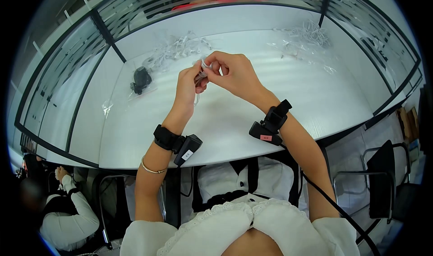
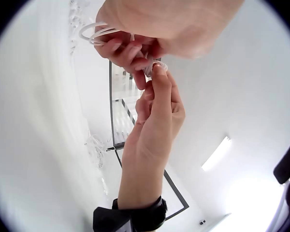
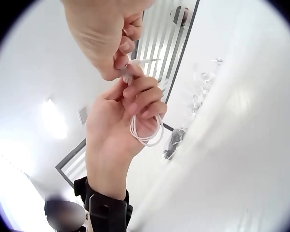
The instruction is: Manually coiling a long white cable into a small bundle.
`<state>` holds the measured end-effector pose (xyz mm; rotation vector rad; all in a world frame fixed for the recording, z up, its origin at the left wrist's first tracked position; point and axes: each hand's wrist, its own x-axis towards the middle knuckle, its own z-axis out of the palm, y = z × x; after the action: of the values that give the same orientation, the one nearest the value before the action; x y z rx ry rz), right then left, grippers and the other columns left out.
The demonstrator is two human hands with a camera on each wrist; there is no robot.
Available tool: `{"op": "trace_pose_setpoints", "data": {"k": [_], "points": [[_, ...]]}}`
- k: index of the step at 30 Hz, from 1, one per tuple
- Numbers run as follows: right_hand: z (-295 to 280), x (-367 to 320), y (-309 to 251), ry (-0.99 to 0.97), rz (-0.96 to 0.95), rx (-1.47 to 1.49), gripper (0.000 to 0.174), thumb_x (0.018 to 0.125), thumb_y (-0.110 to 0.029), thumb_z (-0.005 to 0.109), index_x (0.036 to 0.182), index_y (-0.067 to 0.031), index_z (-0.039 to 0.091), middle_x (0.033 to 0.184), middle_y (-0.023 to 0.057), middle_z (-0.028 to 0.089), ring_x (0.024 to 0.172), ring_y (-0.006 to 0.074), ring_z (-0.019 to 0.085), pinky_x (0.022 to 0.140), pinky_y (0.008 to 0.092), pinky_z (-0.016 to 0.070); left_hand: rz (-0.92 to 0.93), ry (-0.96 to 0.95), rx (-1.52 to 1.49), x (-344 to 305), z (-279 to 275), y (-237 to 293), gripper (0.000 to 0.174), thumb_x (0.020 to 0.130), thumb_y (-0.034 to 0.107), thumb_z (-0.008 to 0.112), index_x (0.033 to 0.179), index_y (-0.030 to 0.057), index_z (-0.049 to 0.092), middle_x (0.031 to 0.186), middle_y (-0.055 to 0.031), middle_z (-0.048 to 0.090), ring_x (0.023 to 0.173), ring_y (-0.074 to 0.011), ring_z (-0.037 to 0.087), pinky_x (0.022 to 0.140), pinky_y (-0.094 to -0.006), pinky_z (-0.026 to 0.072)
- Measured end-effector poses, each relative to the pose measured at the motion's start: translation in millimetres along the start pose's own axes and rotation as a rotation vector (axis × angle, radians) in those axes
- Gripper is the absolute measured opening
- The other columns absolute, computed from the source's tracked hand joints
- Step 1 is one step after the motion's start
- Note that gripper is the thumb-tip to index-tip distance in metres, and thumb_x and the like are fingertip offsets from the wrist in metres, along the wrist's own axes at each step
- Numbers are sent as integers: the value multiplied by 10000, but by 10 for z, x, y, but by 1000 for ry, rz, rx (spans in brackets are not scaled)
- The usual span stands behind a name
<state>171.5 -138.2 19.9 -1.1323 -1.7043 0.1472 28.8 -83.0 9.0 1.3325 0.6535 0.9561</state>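
Note:
My left hand (image 1: 186,87) holds a small coil of white cable (image 1: 201,77) above the white table. Loops of that cable (image 3: 148,141) hang from under its curled fingers in the right wrist view. The right hand (image 1: 237,75) meets it from the other side, thumb and forefinger pinching the cable at the top of the coil. In the right wrist view a thin white cable end (image 3: 146,61) sticks out sideways between the two hands. Part of the coil is hidden inside the left palm.
Behind the hands, a heap of white cables (image 1: 182,46) lies on the table (image 1: 252,129). More white cables (image 1: 311,34) and clear plastic lie at the back right. A black item (image 1: 142,78) sits at the left. Low partitions (image 1: 88,107) enclose the table; another person (image 1: 67,220) sits at the left.

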Motion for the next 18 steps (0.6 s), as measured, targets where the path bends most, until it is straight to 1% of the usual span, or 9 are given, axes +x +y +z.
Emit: {"op": "trace_pose_setpoints", "data": {"k": [1,4,7,8,10,11,14,17,18], "points": [[-2,-5,6,-2,-10,16,141,804,-138,679,895,-40,634,578,-15,528,473,69,375,461,226,309,-6,-7,-20,8,-2,-24,383,966,325,435,688,75,523,588,11,437,492,-59,337,447,-222,244],[2,-10,60,-23,-20,90,139,802,-127,684,896,-39,631,590,-26,522,481,55,373,463,221,306,-17,-18,-9,24,-7,-63,383,969,346,424,717,78,529,594,10,439,491,-56,331,448,-218,246],[-35,-4,59,-52,14,115,140,805,-128,682,891,-33,624,605,-34,519,496,44,378,473,214,315,15,32,31,1,81,-137,379,985,330,396,754,60,528,594,10,436,514,-59,351,466,-215,276],[-46,-4,50,-64,32,115,142,807,-130,681,889,-31,621,610,-36,519,500,41,380,477,212,319,71,68,77,-3,112,-159,380,991,320,384,766,49,527,598,10,441,527,-65,364,476,-221,292],[-45,4,54,-75,100,70,167,792,-194,668,866,-51,625,611,-6,548,539,106,465,512,257,379,187,143,168,5,142,-200,382,1002,300,361,790,28,525,605,10,450,552,-76,391,494,-233,323],[-44,5,56,-78,135,48,184,784,-227,661,855,-61,626,611,9,562,558,138,508,530,279,409,282,131,271,33,105,-232,386,1009,261,345,797,-12,517,601,-25,461,577,-112,423,525,-281,361],[-54,0,92,-92,198,15,254,767,-281,664,855,-46,627,627,28,572,572,154,528,543,288,421,478,131,471,78,41,-333,379,1006,251,358,799,-27,513,586,-79,461,549,-148,424,518,-330,362],[-88,9,114,-104,273,13,287,765,-326,651,843,-50,633,643,41,582,584,180,552,553,300,433,510,156,601,-15,93,-213,348,995,221,387,785,-30,504,577,-130,463,510,-204,416,507,-359,353],[-115,7,66,-107,278,-57,263,777,-303,652,838,-48,632,631,27,557,573,156,520,544,289,408,517,167,643,-28,104,-192,337,991,214,395,781,-27,501,576,-137,470,502,-221,413,503,-364,352]]}}
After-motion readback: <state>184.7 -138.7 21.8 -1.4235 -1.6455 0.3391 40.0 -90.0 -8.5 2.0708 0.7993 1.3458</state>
